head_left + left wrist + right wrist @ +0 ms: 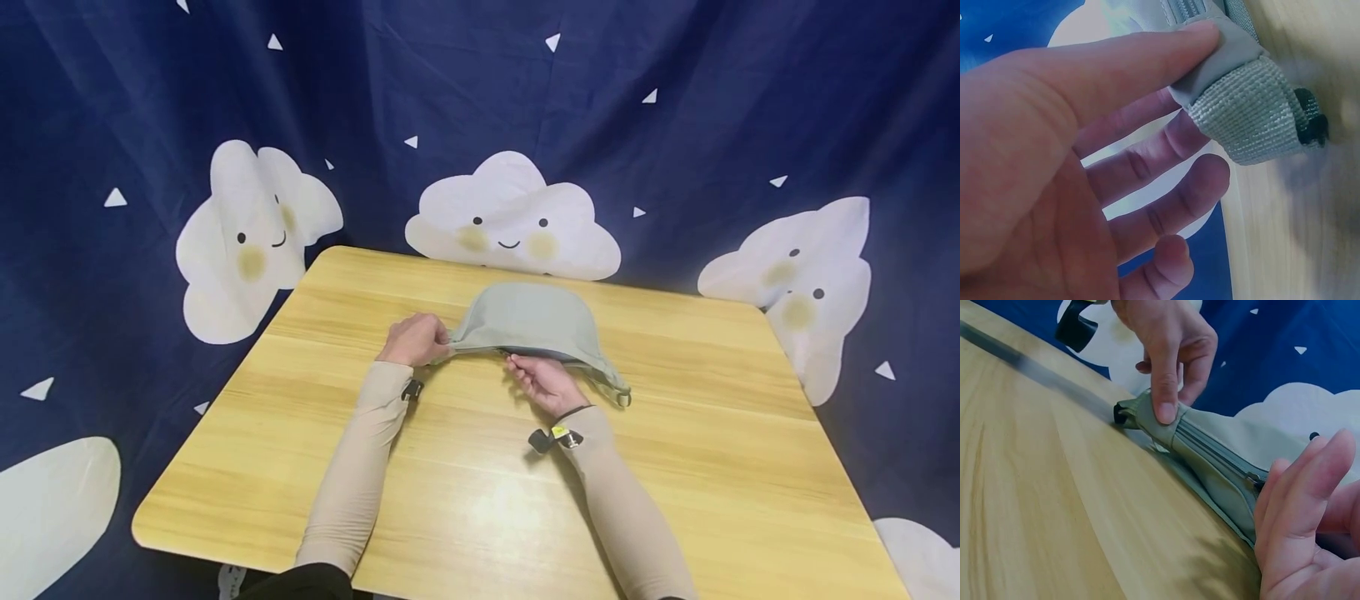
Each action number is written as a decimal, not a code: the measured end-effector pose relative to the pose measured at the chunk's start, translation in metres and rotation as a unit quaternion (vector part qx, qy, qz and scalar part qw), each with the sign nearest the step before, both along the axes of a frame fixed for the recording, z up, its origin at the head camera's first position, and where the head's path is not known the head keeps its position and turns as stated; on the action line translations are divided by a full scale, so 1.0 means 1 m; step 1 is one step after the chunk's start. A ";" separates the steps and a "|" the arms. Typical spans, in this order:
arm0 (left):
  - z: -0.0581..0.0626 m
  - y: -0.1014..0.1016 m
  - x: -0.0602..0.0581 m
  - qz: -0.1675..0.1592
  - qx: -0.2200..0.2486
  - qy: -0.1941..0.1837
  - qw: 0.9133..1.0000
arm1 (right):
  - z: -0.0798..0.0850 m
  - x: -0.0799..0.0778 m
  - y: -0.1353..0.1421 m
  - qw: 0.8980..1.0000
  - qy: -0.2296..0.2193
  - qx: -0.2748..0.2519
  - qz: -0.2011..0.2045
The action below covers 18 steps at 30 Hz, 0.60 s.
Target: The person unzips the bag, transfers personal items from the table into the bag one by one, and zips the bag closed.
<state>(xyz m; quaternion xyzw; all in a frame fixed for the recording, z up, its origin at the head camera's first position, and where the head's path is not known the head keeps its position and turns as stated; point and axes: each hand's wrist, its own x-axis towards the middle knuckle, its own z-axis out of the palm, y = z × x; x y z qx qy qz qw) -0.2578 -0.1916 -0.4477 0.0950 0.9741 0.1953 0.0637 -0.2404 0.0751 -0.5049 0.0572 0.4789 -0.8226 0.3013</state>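
Note:
A grey-green waist bag [532,317] lies on the wooden table with its zipped edge toward me. My left hand [416,338] pinches the bag's left end between thumb and fingers. In the left wrist view a woven strap tab [1247,112] hangs from that end, beside the thumb. My right hand [549,383] is at the zipped edge, palm turned up, with thumb and forefinger together on the zipper pull [1256,481]. Between there and the left end, the zipper [1210,449] shows as closed teeth. A buckle [623,398] hangs at the bag's right end.
The light wooden table [465,483] has rounded corners. Behind it hangs a dark blue curtain [465,92] printed with white clouds and small triangles, close against the table's far edge. Dark bands with small devices [555,438] sit on the wrists.

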 end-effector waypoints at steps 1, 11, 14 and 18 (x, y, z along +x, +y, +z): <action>0.000 0.000 0.000 0.001 0.000 0.000 1.000 | 0.000 0.000 0.001 1.000 -0.001 0.000 0.000; 0.000 -0.002 0.001 0.005 -0.001 0.003 1.000 | 0.001 0.001 0.001 1.000 -0.007 0.004 -0.009; 0.000 -0.001 0.002 0.006 -0.004 0.003 1.000 | 0.001 0.001 0.002 1.000 -0.011 0.010 -0.013; 0.001 0.000 0.002 0.006 -0.004 0.003 1.000 | 0.002 0.002 0.003 1.000 -0.012 0.015 -0.018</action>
